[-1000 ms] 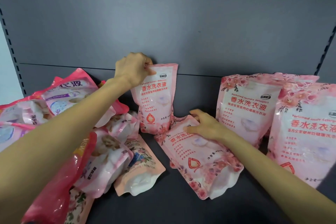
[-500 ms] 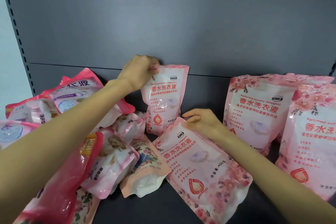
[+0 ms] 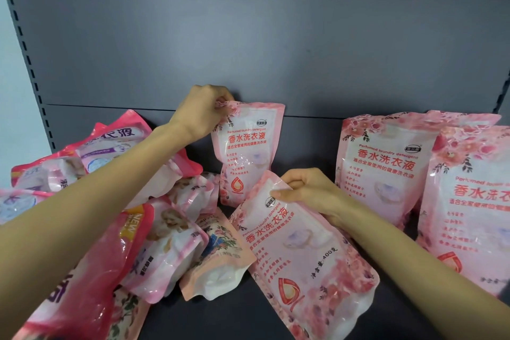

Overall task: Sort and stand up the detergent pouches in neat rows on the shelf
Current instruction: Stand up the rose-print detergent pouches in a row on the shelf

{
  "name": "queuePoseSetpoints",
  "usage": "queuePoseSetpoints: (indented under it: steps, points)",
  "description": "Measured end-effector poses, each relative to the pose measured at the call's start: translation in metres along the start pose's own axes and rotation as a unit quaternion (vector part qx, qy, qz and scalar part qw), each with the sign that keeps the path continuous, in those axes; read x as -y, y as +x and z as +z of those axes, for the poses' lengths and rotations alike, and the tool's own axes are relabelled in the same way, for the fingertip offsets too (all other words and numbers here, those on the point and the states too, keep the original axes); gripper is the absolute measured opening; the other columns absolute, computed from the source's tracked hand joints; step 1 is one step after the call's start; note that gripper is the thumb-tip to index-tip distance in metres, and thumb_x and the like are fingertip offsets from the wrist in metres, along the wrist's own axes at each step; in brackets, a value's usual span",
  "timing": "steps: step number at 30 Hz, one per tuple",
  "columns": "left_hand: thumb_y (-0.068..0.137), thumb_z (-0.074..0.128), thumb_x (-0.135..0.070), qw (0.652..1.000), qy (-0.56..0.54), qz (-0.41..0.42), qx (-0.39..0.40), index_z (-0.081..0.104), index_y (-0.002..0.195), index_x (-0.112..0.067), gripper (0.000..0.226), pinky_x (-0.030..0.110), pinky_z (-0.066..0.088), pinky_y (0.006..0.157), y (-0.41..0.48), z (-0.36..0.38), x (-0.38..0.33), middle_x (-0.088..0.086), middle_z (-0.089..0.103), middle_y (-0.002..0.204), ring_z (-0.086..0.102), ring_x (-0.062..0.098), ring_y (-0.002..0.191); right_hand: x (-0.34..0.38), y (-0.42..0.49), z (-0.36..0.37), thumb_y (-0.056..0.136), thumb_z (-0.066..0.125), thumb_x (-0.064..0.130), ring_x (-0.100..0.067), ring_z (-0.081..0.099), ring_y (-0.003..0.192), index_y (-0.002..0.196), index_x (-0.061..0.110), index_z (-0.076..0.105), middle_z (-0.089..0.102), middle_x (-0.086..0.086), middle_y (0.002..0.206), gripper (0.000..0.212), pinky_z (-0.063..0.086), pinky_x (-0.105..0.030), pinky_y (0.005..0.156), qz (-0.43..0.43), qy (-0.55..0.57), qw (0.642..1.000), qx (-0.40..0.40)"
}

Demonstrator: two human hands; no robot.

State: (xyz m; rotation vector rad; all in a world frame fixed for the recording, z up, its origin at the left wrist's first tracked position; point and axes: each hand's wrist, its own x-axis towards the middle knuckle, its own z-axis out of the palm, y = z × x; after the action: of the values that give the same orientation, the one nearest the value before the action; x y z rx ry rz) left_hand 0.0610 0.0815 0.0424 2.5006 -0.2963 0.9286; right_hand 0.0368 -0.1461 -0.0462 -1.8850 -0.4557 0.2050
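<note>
Head view: left hand (image 3: pixel 201 112) tight on upright pouch (image 3: pixel 248 154), right hand (image 3: pixel 310 194) clamped on tilted pouch (image 3: pixel 300 262).

back panel (image 3: pixel 248 36): smooth matt dark-grey, painted-metal look | shelf (image 3: pixel 215 315): same matt dark finish | upright pouch (image 3: pixel 247 152): glossy pink printed plastic film, lightly creased | tilted pouch (image 3: pixel 300 262): same glossy film, wrinkled, glinting | heap of pouches (image 3: pixel 91 270) at shelf's left edge: shiny crinkled plastic, translucent in parts | slotted upright (image 3: pixel 25 44): matt grey metal
</note>
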Motion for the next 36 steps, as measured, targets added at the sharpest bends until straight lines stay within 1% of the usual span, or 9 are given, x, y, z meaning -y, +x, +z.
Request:
queuePoseSetpoints:
  steps: [6, 15, 20, 22, 26, 28, 30, 32, 36]
  points:
    - [0.086, 0.053, -0.005, 0.998, 0.052, 0.040, 0.009, 0.059, 0.114, -0.014, 0.029, 0.042, 0.049, 0.082, -0.011, -0.004, -0.001, 0.007, 0.063, 0.111, 0.057, 0.029, 0.101, 0.004, -0.015, -0.003, 0.080, 0.070, 0.006, -0.012, 0.070, 0.063, 0.081, 0.007, 0.067, 0.073, -0.004, 0.074, 0.003, 0.052, -0.019, 0.055, -0.053, 0.017, 0.997, -0.045]
    - [0.086, 0.054, -0.005, 0.986, 0.145, 0.056, 0.057, 0.029, 0.141, -0.014, 0.061, 0.044, 0.037, 0.096, -0.024, 0.005, -0.009, 0.009, 0.031, 0.144, 0.033, 0.030, 0.130, 0.021, -0.040, -0.012, 0.081, 0.067, 0.005, -0.016, 0.070, 0.064, 0.083, 0.004, 0.066, 0.073, -0.006, 0.074, 0.003, 0.056, -0.023, 0.056, -0.109, 0.083, 0.986, -0.099]
    - [0.086, 0.060, -0.015, 0.958, 0.221, 0.179, -0.042, 0.036, 0.137, -0.010, 0.057, 0.045, 0.035, 0.098, -0.041, 0.006, -0.026, 0.013, 0.033, 0.144, 0.034, 0.032, 0.130, 0.026, -0.049, -0.014, 0.081, 0.067, 0.006, -0.018, 0.071, 0.066, 0.083, 0.006, 0.065, 0.074, -0.006, 0.077, 0.002, 0.056, -0.024, 0.054, -0.127, 0.112, 0.979, -0.113]
    - [0.092, 0.052, -0.029, 0.967, 0.162, 0.196, -0.014, 0.042, 0.133, -0.013, 0.045, 0.041, 0.038, 0.095, -0.047, 0.006, -0.035, 0.007, 0.045, 0.137, 0.045, 0.027, 0.122, 0.028, -0.051, -0.016, 0.081, 0.067, 0.005, -0.018, 0.071, 0.066, 0.083, 0.005, 0.065, 0.073, -0.004, 0.075, 0.003, 0.056, -0.023, 0.054, -0.142, 0.127, 0.974, -0.126]
    - [0.091, 0.040, -0.053, 0.968, -0.101, 0.108, 0.205, 0.063, 0.100, -0.015, 0.045, 0.034, 0.049, 0.080, -0.056, 0.006, -0.050, 0.000, 0.066, 0.093, 0.060, 0.014, 0.084, 0.031, -0.054, -0.021, 0.079, 0.067, 0.004, -0.016, 0.070, 0.064, 0.080, 0.008, 0.065, 0.073, -0.001, 0.070, 0.005, 0.057, -0.025, 0.055, -0.165, 0.165, 0.959, -0.163]
    - [0.089, 0.050, -0.043, 0.947, -0.199, 0.079, 0.240, 0.065, 0.087, -0.015, 0.032, 0.023, 0.050, 0.070, -0.058, 0.007, -0.052, -0.010, 0.067, 0.077, 0.061, 0.006, 0.070, 0.030, -0.055, -0.024, 0.077, 0.067, 0.004, -0.016, 0.070, 0.065, 0.078, 0.010, 0.065, 0.073, -0.001, 0.070, 0.006, 0.058, -0.027, 0.056, -0.169, 0.188, 0.951, -0.176]
    - [0.083, 0.060, -0.025, 0.925, -0.265, 0.057, 0.265, 0.067, 0.093, -0.012, 0.018, 0.021, 0.054, 0.074, -0.056, 0.006, -0.053, -0.007, 0.073, 0.086, 0.068, 0.009, 0.079, 0.029, -0.057, -0.026, 0.077, 0.067, 0.005, -0.018, 0.071, 0.066, 0.078, 0.010, 0.065, 0.073, -0.002, 0.072, 0.006, 0.058, -0.027, 0.056, -0.166, 0.204, 0.948, -0.177]
    - [0.078, 0.065, -0.017, 0.916, -0.291, 0.049, 0.272, 0.068, 0.097, -0.009, 0.021, 0.025, 0.056, 0.077, -0.053, 0.002, -0.054, 0.004, 0.073, 0.095, 0.070, 0.018, 0.086, 0.028, -0.057, -0.028, 0.077, 0.067, 0.006, -0.018, 0.071, 0.067, 0.080, 0.010, 0.065, 0.073, -0.002, 0.074, 0.006, 0.057, -0.027, 0.056, -0.163, 0.216, 0.947, -0.172]
    - [0.076, 0.067, -0.013, 0.920, -0.289, 0.054, 0.258, 0.071, 0.089, -0.011, 0.014, 0.018, 0.054, 0.069, -0.050, -0.004, -0.066, 0.002, 0.074, 0.087, 0.071, 0.012, 0.076, 0.028, -0.059, -0.032, 0.070, 0.069, 0.012, -0.019, 0.071, 0.070, 0.080, 0.011, 0.066, 0.074, -0.003, 0.076, 0.010, 0.059, -0.030, 0.060, -0.160, 0.233, 0.944, -0.168]
